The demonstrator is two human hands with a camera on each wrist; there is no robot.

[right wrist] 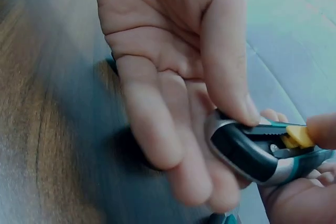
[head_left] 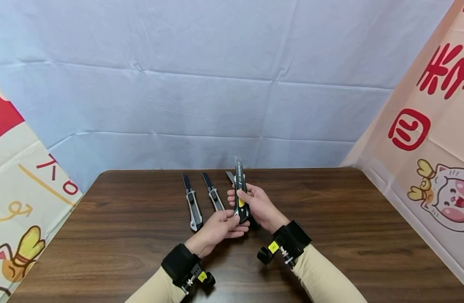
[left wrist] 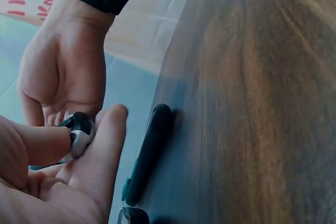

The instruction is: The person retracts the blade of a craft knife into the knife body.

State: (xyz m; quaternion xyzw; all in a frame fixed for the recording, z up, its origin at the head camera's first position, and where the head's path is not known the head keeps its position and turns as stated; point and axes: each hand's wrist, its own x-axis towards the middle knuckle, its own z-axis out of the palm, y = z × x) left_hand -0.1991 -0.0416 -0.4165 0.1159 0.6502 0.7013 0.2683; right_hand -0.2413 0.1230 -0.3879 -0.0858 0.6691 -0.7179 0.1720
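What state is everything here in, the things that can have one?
Left cutter: lying on table, blade out.
Middle cutter: lying on table, blade out.
Partly hidden cutter: blade out.
Held cutter: raised off table; blade extension unclear.
Left grip: pinching held cutter's end.
Right grip: holding held cutter.
Wrist straps: fastened on both wrists.
Blue backdrop: hanging, creased.

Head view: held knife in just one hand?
No, the left hand and right hand both hold the knife.
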